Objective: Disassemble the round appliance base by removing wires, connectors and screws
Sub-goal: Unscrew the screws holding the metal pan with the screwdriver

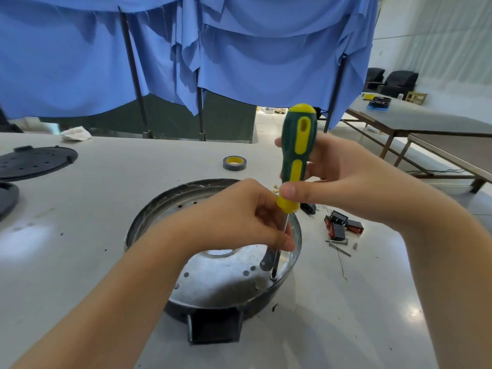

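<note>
The round base (pixel 213 262) sits on the surface (pixel 106 209) right in front of the person, open side up, its metal floor bare but for holes and a screw (pixel 273 276) near the right wall. A screwdriver (pixel 295 155) stands almost upright over that screw, its long axis tipped slightly so the handle leans away and right while the tip drops down into the screw head. The right hand (pixel 346 179) holds the green and yellow handle, fingers curled round it and thumb pressed across the yellow collar. The left hand (pixel 239 217) reaches over the base and pinches the bare shaft (pixel 282 235) between thumb and fingertips, steadying it just above the screw. So the screw lies straight below both hands, the left being the nearer. I would judge that turning comes next, and the shaft must stay in line. Loose black parts (pixel 343 226) and removed screws (pixel 338 242) lie to the right; a tape roll (pixel 234 163) lies beyond.
</note>
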Action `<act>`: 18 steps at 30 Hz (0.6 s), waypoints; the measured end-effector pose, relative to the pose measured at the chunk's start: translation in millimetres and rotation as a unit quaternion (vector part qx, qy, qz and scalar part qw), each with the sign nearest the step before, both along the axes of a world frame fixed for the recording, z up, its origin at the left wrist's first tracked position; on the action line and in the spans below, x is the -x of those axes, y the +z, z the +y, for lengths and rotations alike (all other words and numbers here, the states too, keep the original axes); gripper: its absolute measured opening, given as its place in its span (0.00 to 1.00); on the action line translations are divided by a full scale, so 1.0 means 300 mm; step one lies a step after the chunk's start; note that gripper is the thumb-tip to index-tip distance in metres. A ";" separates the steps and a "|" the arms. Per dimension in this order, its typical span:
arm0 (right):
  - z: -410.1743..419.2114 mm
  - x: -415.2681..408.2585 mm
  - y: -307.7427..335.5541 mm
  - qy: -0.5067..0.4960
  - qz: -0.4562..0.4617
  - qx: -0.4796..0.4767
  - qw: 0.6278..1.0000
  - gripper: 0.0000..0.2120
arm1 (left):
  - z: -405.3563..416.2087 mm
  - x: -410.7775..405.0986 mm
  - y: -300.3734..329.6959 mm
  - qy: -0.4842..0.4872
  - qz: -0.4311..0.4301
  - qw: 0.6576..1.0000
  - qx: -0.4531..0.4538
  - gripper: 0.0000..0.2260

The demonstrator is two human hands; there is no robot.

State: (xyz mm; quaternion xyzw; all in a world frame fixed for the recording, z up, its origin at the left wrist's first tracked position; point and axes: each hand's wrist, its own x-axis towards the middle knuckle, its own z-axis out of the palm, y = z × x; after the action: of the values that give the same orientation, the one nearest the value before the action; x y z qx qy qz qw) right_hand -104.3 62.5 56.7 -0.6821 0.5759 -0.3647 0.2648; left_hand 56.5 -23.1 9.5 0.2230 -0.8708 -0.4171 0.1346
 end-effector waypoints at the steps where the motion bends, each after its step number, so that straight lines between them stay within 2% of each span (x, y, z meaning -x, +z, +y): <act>1: -0.004 -0.003 -0.001 -0.008 0.005 0.008 1.000 0.28 | 0.001 0.000 0.002 0.003 -0.003 1.000 0.003 0.07; 9: -0.014 0.011 -0.012 -0.004 0.012 0.033 0.999 0.23 | -0.007 0.002 0.001 0.002 -0.016 1.000 0.004 0.08; 14: -0.006 0.029 -0.008 0.043 -0.029 0.015 0.999 0.25 | -0.015 -0.014 -0.003 -0.050 -0.047 0.997 -0.035 0.07; 18: 0.008 0.034 -0.003 0.075 -0.060 0.005 0.995 0.30 | -0.008 -0.005 -0.004 -0.043 -0.041 0.998 -0.009 0.04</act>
State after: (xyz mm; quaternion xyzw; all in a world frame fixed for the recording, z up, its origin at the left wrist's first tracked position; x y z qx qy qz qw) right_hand -114.6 64.8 55.7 -0.7014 0.5046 -0.3870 0.3220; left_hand 58.0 -25.7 8.2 0.2033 -0.8806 -0.4207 0.0787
